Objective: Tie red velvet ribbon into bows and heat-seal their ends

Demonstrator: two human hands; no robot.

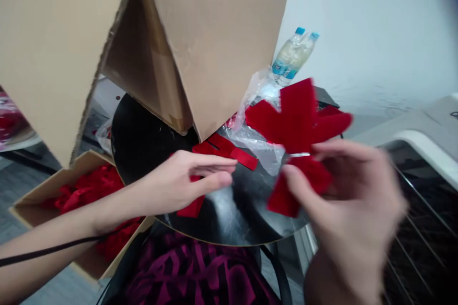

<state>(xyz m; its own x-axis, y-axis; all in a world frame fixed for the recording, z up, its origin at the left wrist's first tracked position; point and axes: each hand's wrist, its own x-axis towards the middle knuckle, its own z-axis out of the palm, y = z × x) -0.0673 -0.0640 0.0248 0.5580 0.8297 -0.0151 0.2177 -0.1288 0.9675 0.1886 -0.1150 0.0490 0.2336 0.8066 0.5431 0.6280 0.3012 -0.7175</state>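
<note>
A red velvet bow (296,119) with flat loops and tails is in my right hand (347,205), which grips it between thumb and fingers close to a thin silvery band at its middle. My right hand is partly blurred. To the left of the bow, my left hand (200,176) hovers over the black round table (232,224), fingers stretched out and thumb apart, with nothing in it. Beneath and behind it lie flat red fabric pieces (245,157), partly hidden by the hand.
A large cardboard box (222,43) with an open flap stands on the table. Below left, another cardboard box (103,274) holds red fabric pieces. Crumpled clear plastic (270,155) and two bottles (291,57) are at the back. A white-edged unit (429,152) stands at right.
</note>
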